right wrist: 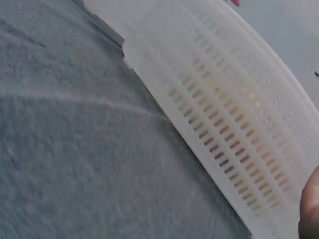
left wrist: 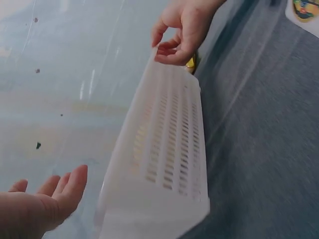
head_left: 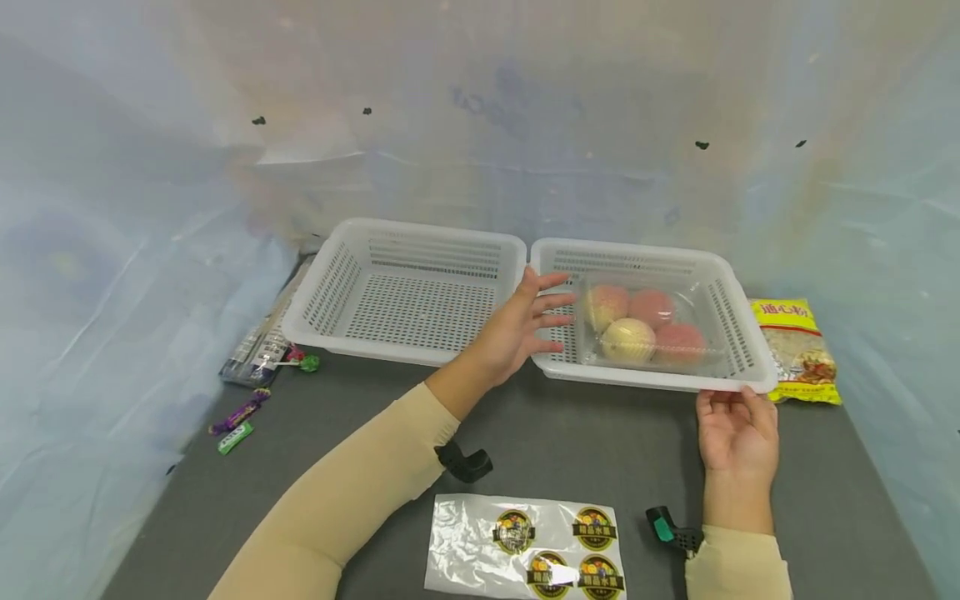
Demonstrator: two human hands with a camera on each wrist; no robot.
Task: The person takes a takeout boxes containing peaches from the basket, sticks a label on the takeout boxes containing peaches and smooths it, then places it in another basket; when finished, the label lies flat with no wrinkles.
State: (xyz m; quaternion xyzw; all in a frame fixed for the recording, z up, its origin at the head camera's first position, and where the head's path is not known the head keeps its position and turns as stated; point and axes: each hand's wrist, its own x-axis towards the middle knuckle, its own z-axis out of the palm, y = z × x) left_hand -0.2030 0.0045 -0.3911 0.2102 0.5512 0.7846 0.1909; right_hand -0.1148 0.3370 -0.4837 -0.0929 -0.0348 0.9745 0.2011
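my left hand (head_left: 525,321) hovers fingers spread over the left rim of the right basket (head_left: 742,337), holding nothing that i can see. my right hand (head_left: 735,429) sits at that basket's near right corner, fingertips at the rim; contact is hard to confirm from the head view. the left wrist view shows its fingers (left wrist: 172,47) curled at the rim. inside, a clear clamshell of peaches (head_left: 645,325). left basket (head_left: 405,292) sits beside it. right wrist view shows only blurred basket wall (right wrist: 234,109) and grey table (right wrist: 75,149). sticker sheet (head_left: 525,546) is cut off at the frame bottom.
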